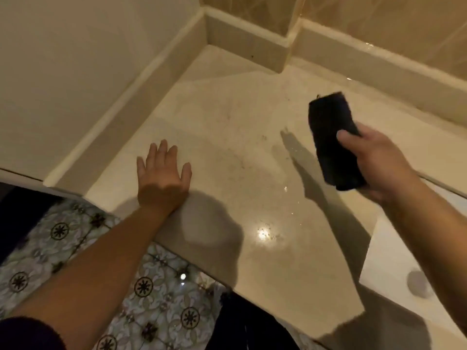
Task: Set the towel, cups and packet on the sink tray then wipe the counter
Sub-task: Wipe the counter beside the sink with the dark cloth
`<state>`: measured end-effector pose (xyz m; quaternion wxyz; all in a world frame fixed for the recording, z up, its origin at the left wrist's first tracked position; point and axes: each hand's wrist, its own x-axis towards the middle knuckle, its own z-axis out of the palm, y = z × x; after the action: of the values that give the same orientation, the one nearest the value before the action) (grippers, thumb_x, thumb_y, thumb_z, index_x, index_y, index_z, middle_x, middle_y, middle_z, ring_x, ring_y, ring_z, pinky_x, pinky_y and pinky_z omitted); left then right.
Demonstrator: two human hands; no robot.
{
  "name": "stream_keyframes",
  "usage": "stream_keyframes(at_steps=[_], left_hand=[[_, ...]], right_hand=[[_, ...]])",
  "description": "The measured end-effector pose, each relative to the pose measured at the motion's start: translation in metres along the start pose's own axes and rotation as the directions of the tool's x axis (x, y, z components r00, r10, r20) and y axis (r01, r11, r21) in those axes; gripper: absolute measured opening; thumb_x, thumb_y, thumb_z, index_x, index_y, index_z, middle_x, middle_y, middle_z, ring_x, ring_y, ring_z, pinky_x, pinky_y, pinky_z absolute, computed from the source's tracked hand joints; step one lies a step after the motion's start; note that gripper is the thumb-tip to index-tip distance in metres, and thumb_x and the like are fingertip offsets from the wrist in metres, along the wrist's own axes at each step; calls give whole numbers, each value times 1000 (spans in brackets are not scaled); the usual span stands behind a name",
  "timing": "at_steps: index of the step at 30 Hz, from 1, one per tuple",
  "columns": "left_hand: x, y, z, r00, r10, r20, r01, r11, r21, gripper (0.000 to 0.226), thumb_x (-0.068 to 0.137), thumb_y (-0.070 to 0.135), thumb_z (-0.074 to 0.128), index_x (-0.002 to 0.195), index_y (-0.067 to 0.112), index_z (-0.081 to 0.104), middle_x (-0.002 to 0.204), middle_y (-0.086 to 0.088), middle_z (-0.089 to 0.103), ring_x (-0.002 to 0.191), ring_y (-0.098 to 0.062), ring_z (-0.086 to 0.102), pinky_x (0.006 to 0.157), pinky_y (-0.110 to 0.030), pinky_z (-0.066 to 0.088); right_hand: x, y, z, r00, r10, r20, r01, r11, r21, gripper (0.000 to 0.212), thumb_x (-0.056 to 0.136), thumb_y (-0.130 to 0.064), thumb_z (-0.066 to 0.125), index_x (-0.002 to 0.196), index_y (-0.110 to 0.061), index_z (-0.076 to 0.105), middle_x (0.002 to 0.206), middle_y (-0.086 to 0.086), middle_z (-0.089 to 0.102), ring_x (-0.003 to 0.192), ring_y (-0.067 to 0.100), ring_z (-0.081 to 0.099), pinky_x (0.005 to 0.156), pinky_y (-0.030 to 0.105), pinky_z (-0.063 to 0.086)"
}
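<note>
The beige stone counter (222, 127) fills the middle of the view, with faint specks and wet glints on it. My left hand (163, 175) lies flat on the counter near its front edge, fingers spread, holding nothing. My right hand (379, 162) hovers above the counter's right side, gripping a dark folded cloth (331, 137) that sticks out past my fingers. No cups, packet or tray are in sight.
A raised beige backsplash ledge (161, 72) runs along the left and back walls, with a boxed corner (247, 44) at the back. The white sink basin (394, 263) and its drain (418, 284) lie at the right. Patterned floor tiles (63, 231) show below the counter edge.
</note>
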<state>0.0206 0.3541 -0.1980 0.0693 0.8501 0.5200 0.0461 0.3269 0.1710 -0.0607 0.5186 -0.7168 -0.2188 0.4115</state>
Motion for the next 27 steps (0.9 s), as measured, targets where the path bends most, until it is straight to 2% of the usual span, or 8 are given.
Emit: stream_keyframes(at_steps=[4, 7, 9, 11, 16, 19, 23, 27], left_hand=[[6, 2, -1, 999, -28, 24, 27, 1000, 15, 54, 93, 42, 35, 135, 10, 47, 153, -15, 40, 142, -36, 30, 113, -59, 22], [10, 6, -9, 999, -21, 47, 19, 998, 53, 40, 95, 39, 38, 120, 10, 48, 139, -17, 47, 131, -40, 39, 103, -63, 33], [8, 6, -10, 999, -19, 42, 18, 999, 32, 41, 97, 37, 43, 126, 9, 47, 143, -18, 44, 135, -39, 35, 108, -64, 28], [4, 7, -11, 999, -39, 35, 39, 999, -19, 50, 99, 38, 44, 139, 9, 42, 154, -16, 36, 145, -34, 25, 116, -59, 16], [3, 12, -13, 998, -41, 52, 44, 997, -70, 62, 97, 46, 36, 147, 9, 36, 160, -15, 29, 150, -31, 16, 120, -55, 7], [4, 11, -15, 999, -14, 52, 17, 998, -58, 56, 97, 42, 37, 141, 7, 39, 157, -17, 31, 148, -34, 18, 117, -58, 10], [5, 9, -13, 1000, 15, 26, -15, 1000, -1, 41, 97, 35, 39, 122, 3, 47, 142, -23, 42, 137, -42, 31, 108, -64, 25], [1, 4, -9, 999, 5, 39, -5, 1000, 5, 53, 100, 38, 35, 141, 4, 40, 157, -19, 30, 147, -36, 19, 116, -59, 15]], right_hand=[[126, -2, -15, 938, -268, -221, 118, 844, -523, 26, 89, -37, 49, 106, -28, 65, 85, -2, 64, 79, 17, 61, 77, 42, 49], [192, 22, 0, 908, -413, 76, 296, 501, -813, 37, 98, -31, 43, 132, -19, 49, 128, 15, 59, 115, 35, 55, 96, 40, 42], [218, 36, 9, 865, -405, 296, 421, 265, -867, 44, 101, -28, 41, 140, -8, 40, 143, 19, 46, 126, 41, 45, 105, 44, 36], [231, 41, 10, 830, -411, 376, 464, 135, -876, 49, 103, -33, 37, 144, -4, 35, 146, 21, 40, 129, 43, 40, 108, 49, 34], [232, 43, 6, 788, -437, 433, 492, 25, -870, 48, 104, -33, 33, 141, -3, 37, 142, 22, 42, 121, 45, 43, 102, 51, 36], [195, 49, 15, 779, -396, 487, 557, 78, -827, 52, 102, -29, 36, 144, 2, 38, 150, 24, 40, 131, 44, 41, 109, 48, 33], [68, 90, 53, 747, -359, 559, 647, 204, -734, 49, 96, -18, 53, 140, 5, 47, 150, 26, 40, 138, 42, 40, 113, 52, 32], [-69, 134, 100, 689, -315, 652, 721, 216, -658, 48, 84, -10, 65, 130, 4, 56, 144, 26, 48, 131, 42, 46, 106, 52, 40]])
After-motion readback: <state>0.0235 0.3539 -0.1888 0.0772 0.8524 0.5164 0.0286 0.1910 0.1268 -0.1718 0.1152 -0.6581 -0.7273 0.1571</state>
